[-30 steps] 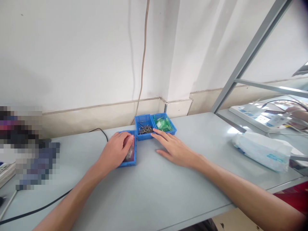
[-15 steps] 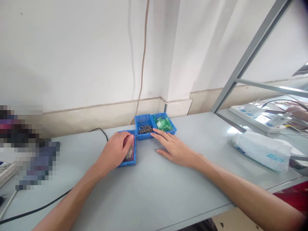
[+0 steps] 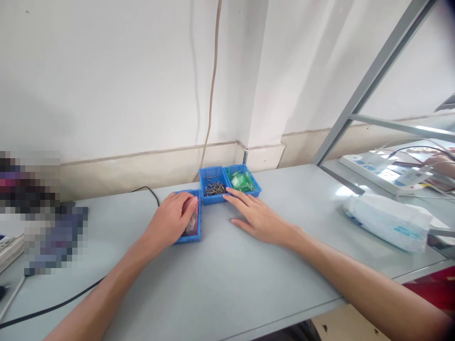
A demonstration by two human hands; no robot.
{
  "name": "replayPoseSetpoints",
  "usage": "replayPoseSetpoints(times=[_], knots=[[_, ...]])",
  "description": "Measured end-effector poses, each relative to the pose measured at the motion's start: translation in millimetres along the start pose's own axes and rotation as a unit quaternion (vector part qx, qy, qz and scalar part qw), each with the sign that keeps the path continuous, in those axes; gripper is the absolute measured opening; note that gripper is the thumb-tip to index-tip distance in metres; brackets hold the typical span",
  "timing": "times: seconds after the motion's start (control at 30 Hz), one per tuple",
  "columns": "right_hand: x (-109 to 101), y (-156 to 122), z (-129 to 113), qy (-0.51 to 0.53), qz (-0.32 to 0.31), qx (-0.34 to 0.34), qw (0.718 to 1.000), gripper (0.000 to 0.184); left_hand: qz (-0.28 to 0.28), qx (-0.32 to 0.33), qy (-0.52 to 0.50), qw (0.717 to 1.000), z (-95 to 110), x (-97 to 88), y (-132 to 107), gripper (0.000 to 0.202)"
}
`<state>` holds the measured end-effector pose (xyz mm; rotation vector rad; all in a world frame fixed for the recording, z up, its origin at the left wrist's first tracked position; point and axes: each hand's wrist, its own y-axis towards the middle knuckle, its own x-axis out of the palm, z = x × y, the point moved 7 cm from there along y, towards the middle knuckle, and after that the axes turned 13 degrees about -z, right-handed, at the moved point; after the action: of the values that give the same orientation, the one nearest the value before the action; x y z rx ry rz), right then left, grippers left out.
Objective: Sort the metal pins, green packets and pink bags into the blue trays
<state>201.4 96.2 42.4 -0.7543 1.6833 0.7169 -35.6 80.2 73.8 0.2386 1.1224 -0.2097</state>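
My left hand (image 3: 170,220) lies over a small blue tray (image 3: 195,235) holding reddish pieces, fingers stretched across it and hiding most of it. Flat on the grey table (image 3: 220,279) lies my right hand (image 3: 259,218), fingers spread. Its fingertips reach the front edges of two more blue trays. One tray (image 3: 212,201) holds dark screws (image 3: 213,189). The other tray (image 3: 257,190) holds green plastic pieces (image 3: 241,181).
A black cable (image 3: 71,298) runs across the table's left side. A white plastic packet (image 3: 387,220) lies at the right. A grey metal frame (image 3: 369,80) slants up on the right; beyond it is another bench with a person's hand (image 3: 442,166). A beige cord (image 3: 212,94) hangs down the wall.
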Motion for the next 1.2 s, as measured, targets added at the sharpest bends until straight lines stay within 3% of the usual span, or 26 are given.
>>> replayPoseSetpoints(times=[1.2], knots=[[-0.7, -0.1, -0.9, -0.005, -0.003, 0.0, 1.0, 0.076, 0.001, -0.001, -0.007, 1.0, 1.5, -1.1, 0.1, 0.04]])
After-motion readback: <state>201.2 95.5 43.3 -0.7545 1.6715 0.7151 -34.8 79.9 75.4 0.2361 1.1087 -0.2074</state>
